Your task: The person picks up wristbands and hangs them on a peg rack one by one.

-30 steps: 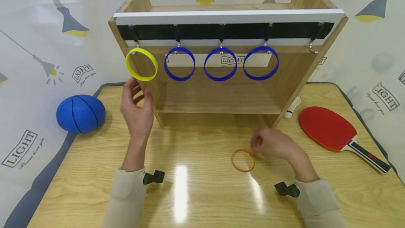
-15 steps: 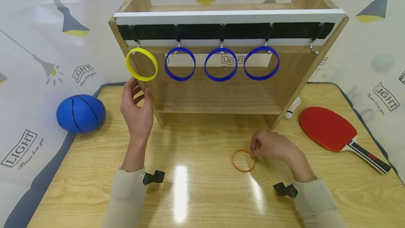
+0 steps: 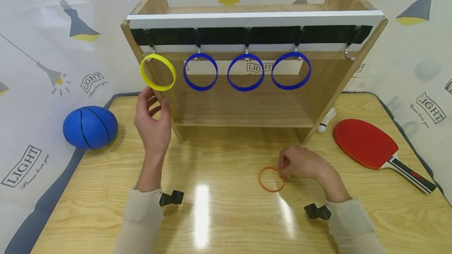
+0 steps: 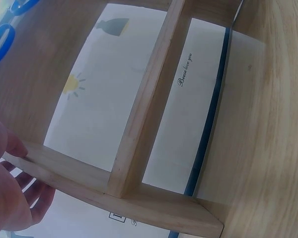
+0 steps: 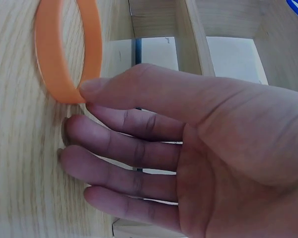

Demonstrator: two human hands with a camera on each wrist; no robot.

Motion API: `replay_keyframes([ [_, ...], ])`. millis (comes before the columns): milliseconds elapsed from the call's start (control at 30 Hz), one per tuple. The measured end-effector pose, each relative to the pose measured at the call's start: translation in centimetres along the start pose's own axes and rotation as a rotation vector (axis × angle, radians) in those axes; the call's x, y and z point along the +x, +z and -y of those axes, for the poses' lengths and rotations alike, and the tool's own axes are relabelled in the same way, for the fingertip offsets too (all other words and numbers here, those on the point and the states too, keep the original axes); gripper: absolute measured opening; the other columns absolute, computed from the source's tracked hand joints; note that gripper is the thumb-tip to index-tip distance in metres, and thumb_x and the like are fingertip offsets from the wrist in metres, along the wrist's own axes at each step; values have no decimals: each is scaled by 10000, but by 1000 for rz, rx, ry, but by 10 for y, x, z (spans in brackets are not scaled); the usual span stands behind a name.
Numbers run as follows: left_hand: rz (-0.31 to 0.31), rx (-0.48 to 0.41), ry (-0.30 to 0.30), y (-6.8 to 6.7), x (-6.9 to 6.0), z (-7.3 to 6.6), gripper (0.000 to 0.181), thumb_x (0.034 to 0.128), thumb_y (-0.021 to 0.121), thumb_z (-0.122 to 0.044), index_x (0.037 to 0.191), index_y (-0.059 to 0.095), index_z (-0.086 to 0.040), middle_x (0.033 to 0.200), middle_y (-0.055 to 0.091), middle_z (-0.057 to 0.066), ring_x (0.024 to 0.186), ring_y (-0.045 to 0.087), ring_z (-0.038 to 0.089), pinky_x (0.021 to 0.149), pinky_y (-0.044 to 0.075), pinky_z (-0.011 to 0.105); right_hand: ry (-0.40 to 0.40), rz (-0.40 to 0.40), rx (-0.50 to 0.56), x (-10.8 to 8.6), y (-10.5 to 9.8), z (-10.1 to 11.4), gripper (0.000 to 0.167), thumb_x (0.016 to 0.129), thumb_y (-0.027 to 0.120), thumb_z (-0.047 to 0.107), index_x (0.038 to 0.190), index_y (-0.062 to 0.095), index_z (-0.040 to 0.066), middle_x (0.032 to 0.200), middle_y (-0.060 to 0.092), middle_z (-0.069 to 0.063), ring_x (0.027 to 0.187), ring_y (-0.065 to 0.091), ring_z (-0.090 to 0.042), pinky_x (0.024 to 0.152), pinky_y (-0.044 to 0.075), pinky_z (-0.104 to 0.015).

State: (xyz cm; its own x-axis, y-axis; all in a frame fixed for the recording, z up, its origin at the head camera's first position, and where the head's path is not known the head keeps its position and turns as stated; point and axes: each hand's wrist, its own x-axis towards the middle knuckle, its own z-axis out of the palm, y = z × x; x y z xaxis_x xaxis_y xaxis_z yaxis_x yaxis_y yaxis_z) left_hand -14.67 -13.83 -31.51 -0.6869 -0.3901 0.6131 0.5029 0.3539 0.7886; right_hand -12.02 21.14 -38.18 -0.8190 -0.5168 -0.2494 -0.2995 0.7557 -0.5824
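My left hand [image 3: 155, 128] grips the left side panel of a small wooden shelf [image 3: 247, 107]. In the left wrist view the thumb lies on the panel's inner face and the fingers on its outer side. My right hand [image 3: 303, 164] pinches the right rim of an orange ring [image 5: 47, 44] between thumb and index finger. The ring lies on the table, or just touches it. From hooks along the shelf's top hang a yellow ring [image 3: 163, 88] at the left and three blue rings [image 3: 246, 88]. The rightmost hook [image 3: 349, 53] carries no ring.
A blue ball [image 3: 90, 127] sits left of the shelf. To the right lie a red table tennis paddle [image 3: 365, 142] and a white shuttlecock [image 3: 326, 119], close to the shelf's side. Patterned white sheeting stands behind and beside the wooden table [image 3: 233, 214].
My right hand has moved slightly left onto the orange ring's rim and now pinches it. My left hand, the shelf and the hanging rings look unchanged.
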Motion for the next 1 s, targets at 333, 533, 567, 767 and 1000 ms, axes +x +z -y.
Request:
replay_keyframes([
  [333,1,1,6,0,0,0,355,909,584,57,1263,582,39,1175,627,119,1058,609,285,812,517,319,35,-30,-27,4,1,-1,101,815,744,101,789,658,147,716,578,44,643,518,-122,591,462,-302],
  [533,2,0,-1,-1,0,1,356,910,584,50,1265,586,29,1178,627,109,1063,607,283,815,516,321,13,-35,1,2,-2,2,88,830,722,86,816,646,127,727,584,42,654,523,-129,593,466,-306],
  [567,2,0,-2,-1,0,1,355,910,584,50,1264,586,29,1177,627,108,1063,607,284,815,516,323,10,-36,2,1,-3,2,86,832,720,84,818,647,126,729,587,42,657,526,-129,596,469,-305],
  [767,0,-6,-5,-2,-1,1,351,909,583,53,1260,585,37,1174,627,109,1062,608,287,817,516,333,-30,-30,7,-1,-6,4,86,849,720,93,826,646,131,729,583,43,665,532,-119,604,477,-293],
  [1000,2,-4,-2,-1,-1,0,354,909,582,56,1263,580,42,1180,626,115,1066,606,284,817,516,333,-69,-23,66,-3,-8,4,88,862,740,126,924,692,86,752,641,55,684,594,-101,630,512,-291],
])
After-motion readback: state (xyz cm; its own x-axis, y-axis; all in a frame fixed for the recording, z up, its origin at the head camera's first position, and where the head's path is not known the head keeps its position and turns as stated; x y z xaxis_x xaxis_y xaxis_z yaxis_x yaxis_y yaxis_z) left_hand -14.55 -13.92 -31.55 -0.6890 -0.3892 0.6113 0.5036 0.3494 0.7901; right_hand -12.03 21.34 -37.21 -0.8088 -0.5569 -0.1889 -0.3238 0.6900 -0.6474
